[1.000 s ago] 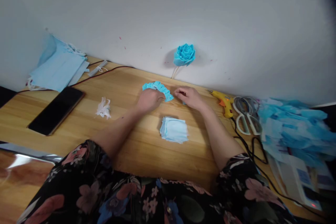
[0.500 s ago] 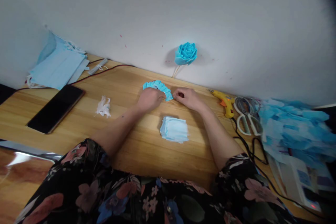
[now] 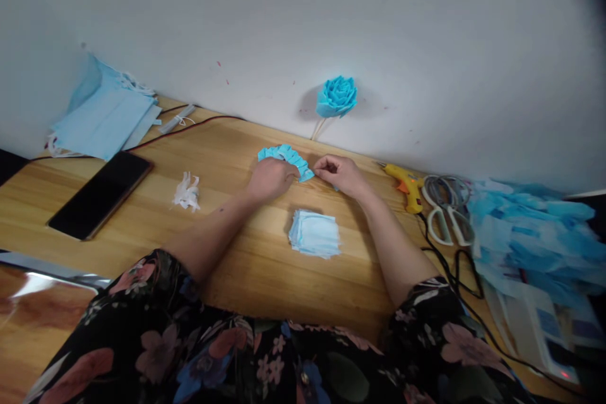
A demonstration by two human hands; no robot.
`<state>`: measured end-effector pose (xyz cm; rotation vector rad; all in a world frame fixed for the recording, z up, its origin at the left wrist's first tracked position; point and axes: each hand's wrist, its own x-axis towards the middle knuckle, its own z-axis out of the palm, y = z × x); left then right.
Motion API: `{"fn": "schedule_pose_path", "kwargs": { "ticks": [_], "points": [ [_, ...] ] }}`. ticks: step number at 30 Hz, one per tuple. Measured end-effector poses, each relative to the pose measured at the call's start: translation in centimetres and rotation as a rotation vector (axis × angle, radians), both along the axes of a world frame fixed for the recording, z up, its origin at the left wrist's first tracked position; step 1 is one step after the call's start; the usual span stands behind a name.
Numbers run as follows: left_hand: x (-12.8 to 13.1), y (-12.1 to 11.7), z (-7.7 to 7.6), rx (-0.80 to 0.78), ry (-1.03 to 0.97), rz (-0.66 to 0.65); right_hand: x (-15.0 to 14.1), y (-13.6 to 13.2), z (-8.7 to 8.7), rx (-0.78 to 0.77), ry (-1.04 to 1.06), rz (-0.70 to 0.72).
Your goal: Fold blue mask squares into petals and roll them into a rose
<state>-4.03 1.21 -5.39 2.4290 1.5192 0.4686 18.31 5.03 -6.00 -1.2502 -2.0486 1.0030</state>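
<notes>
A curved, pleated strip of light blue mask fabric (image 3: 285, 151) lies on the wooden table. My left hand (image 3: 273, 180) is closed over its near side, thumb pressed towards the strip's right end. At that end my right hand (image 3: 343, 175) is closed in a pinch, its fingertips right beside the fabric. What those fingertips hold is too small to make out. A scrap of blue (image 3: 336, 188) shows under the right hand. Closer to me lies a stack of pale blue fabric squares (image 3: 314, 233).
A blue fabric rose (image 3: 337, 96) on sticks leans at the wall. Right are a yellow glue gun (image 3: 404, 186), white-handled scissors (image 3: 449, 226), cables and blue scraps (image 3: 534, 227). Left are face masks (image 3: 104, 113), a phone (image 3: 101, 194) and white scraps (image 3: 187, 191).
My right hand has shifted slightly, its fingers a little more raised and rounded. A bit of blue now shows beneath it. My left hand has stayed in place on the pleated strip.
</notes>
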Motion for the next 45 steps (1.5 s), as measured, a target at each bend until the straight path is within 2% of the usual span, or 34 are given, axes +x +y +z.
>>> {"fn": "schedule_pose_path", "kwargs": {
  "ticks": [7,13,19,34,42,45],
  "points": [
    [0.02,0.02,-0.11,-0.001,-0.014,0.018,0.17,0.13,0.05,-0.046,0.1,0.019],
    [0.01,-0.04,0.12,-0.019,-0.017,0.013,0.36,-0.03,0.45,0.032,-0.017,0.035],
    [0.01,-0.16,0.26,-0.019,-0.034,0.028,-0.03,-0.14,0.23,0.033,0.016,0.032],
    [-0.11,0.01,-0.39,0.011,-0.04,0.012,0.09,0.06,0.04,0.089,-0.059,0.014],
    [-0.21,-0.01,-0.53,0.038,-0.048,-0.009,0.2,0.06,0.24,0.171,-0.165,0.024],
    [-0.24,-0.04,-0.52,0.045,-0.05,-0.014,0.19,0.03,0.31,0.16,-0.135,0.015]
  ]
}}
